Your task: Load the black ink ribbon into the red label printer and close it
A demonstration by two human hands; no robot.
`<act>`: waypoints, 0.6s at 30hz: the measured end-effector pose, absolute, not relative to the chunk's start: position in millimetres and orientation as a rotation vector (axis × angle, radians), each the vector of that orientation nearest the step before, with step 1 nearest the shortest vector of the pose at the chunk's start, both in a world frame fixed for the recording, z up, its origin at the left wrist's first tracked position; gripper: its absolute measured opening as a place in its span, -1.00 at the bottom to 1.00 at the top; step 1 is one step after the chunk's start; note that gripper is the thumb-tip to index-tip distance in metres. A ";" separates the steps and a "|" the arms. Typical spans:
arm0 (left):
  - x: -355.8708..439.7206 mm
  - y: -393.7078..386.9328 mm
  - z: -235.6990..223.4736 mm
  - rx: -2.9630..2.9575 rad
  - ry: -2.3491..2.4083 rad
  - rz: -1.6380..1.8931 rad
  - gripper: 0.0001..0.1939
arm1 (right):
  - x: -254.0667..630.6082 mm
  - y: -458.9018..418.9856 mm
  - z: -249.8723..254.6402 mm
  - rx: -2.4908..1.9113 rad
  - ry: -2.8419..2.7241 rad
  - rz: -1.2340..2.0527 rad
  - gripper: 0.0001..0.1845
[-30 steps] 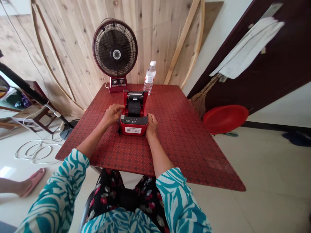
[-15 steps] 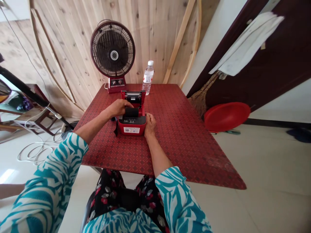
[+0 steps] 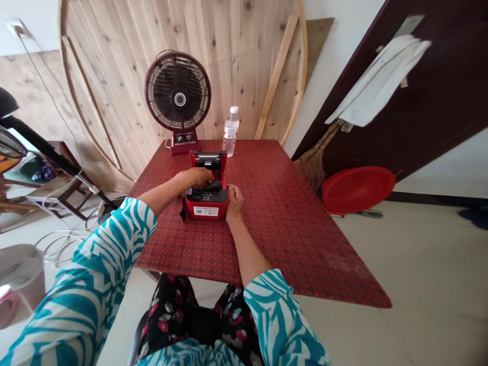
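Observation:
A small red and black printer (image 3: 206,204) sits on the red patterned table (image 3: 282,213) with its lid (image 3: 208,159) raised. My left hand (image 3: 199,177) reaches into the open compartment from the left; its fingers curl down inside, and what they touch is hidden. My right hand (image 3: 234,201) rests against the printer's right side, fingers bent along the casing.
A dark red table fan (image 3: 178,99) and a water bottle (image 3: 231,132) stand at the table's far edge. A red basin (image 3: 358,189) and a broom lean by the dark door at right. White cables (image 3: 61,244) lie on the floor at left.
My left hand has moved from the printer's left side over and down into the open compartment. My right hand has stayed on the right side. The view has shifted slightly.

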State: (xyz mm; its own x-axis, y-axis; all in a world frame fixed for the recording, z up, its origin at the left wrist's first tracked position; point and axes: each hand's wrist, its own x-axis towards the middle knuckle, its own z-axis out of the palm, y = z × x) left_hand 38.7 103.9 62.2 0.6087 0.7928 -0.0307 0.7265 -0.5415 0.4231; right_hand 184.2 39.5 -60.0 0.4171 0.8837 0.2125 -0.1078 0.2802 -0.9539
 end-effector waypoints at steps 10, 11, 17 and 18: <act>36.3 81.9 81.0 2.614 1.300 0.315 -0.65 | 183.2 39.8 -58.2 -1.078 -0.898 0.803 -0.65; 35.6 76.4 84.1 2.597 1.293 0.398 -0.64 | 183.4 40.2 -58.9 -1.076 -0.894 0.804 -0.65; -2.6 45.7 100.5 2.284 1.210 0.993 -0.67 | 184.5 41.0 -60.9 -1.063 -0.884 0.824 -0.65; -15.9 44.4 100.1 2.188 1.206 1.081 -0.68 | 184.6 40.7 -60.8 -1.066 -0.883 0.825 -0.64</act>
